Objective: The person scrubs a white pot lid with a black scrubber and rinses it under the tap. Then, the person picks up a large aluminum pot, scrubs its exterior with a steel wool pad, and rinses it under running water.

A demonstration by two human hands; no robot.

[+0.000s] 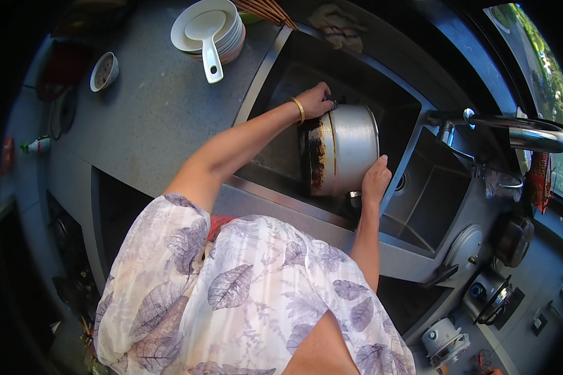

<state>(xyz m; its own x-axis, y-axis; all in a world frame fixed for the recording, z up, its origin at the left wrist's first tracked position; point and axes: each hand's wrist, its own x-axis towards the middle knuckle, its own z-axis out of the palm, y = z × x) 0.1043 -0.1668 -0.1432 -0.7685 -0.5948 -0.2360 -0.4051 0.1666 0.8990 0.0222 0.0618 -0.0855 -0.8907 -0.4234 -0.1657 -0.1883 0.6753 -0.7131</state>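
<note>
A silver metal pot [352, 145] is tipped on its side over the large dark sink basin [281, 154]. Its base faces left, and black and brown burn marks cover the wall near that end. My left hand [315, 101], with a gold bracelet at the wrist, presses a small dark scouring pad [334, 105], apparently steel wool, against the pot's far side. Most of the pad is hidden by my fingers. At the rim end, my right hand [376, 180] grips the pot, thumb outside; its other fingers are out of sight. A short handle stub shows beside that hand.
A smaller basin [417, 206] adjoins on the right, below a chrome faucet [516, 126]. Stacked white bowls with a ladle [209, 42], chopsticks [267, 11] and a cloth [338, 28] lie beyond. A small bowl [104, 71] stands left; a pot lid [464, 248] leans right.
</note>
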